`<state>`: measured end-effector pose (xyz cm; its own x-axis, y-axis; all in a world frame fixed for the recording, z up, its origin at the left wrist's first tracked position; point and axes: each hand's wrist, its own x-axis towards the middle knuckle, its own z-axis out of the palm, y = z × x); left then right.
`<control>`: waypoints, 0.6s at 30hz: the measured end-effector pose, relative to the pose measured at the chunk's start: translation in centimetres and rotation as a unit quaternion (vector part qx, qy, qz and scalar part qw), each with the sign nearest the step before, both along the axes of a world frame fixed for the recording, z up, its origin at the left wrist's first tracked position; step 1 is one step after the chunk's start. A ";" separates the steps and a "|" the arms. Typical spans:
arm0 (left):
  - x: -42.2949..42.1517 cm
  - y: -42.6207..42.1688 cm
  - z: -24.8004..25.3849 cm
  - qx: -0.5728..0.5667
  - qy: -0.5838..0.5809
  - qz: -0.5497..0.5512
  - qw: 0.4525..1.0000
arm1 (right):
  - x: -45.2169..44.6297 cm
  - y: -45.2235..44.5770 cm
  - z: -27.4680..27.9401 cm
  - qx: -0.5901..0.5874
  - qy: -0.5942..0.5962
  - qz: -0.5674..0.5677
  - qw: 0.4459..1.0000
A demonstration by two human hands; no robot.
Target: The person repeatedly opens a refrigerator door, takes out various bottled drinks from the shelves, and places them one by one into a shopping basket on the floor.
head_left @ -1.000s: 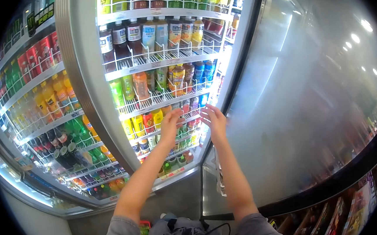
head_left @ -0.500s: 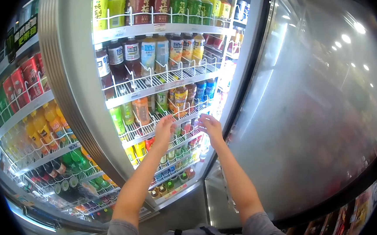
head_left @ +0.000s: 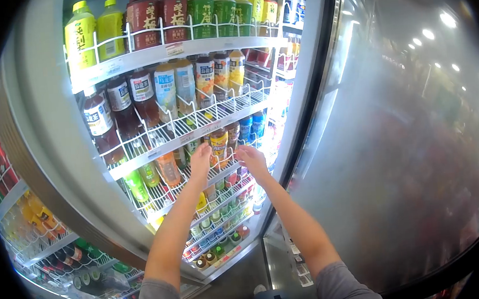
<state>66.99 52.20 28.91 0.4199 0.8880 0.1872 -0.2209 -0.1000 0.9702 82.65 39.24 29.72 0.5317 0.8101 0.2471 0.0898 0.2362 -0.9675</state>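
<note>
On a middle shelf of the drinks fridge stands a bottle with a yellow-orange label (head_left: 218, 142), between my two hands. My left hand (head_left: 200, 162) is just left of it, fingers extended and slightly bent. At its right, by the shelf's wire front, my right hand (head_left: 252, 160) has loosely curved, parted fingers. Neither hand visibly holds anything; whether the fingertips touch the bottle or wire, I cannot tell. An orange bottle (head_left: 168, 169) stands farther left, and blue-labelled bottles (head_left: 258, 125) are to the right.
The fridge's glass door (head_left: 394, 138) stands open at the right, fogged. Above my hands, a wire-fronted shelf (head_left: 194, 131) carries several tea bottles (head_left: 142, 89). At the left, a frame post (head_left: 40, 152) separates another drinks cabinet with red cans (head_left: 1, 160).
The view has moved closer to the shelves, which appear larger and farther left. Both my hands now reach nearer the yellow-orange bottle, with a slightly narrower gap between them.
</note>
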 end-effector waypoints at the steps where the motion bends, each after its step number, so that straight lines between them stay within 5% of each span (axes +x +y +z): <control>1: 0.4 0.6 0.1 -0.002 0.003 -0.003 1.000 | 0.5 0.9 -0.2 -0.013 -0.021 0.001 1.000; 11: 2.1 4.5 1.2 0.166 0.039 0.045 0.984 | 1.8 8.5 -0.4 0.026 -0.125 -0.080 0.989; 18: 3.5 5.2 1.7 0.066 0.088 -0.046 0.993 | 0.6 9.7 1.3 -0.004 -0.142 -0.052 0.989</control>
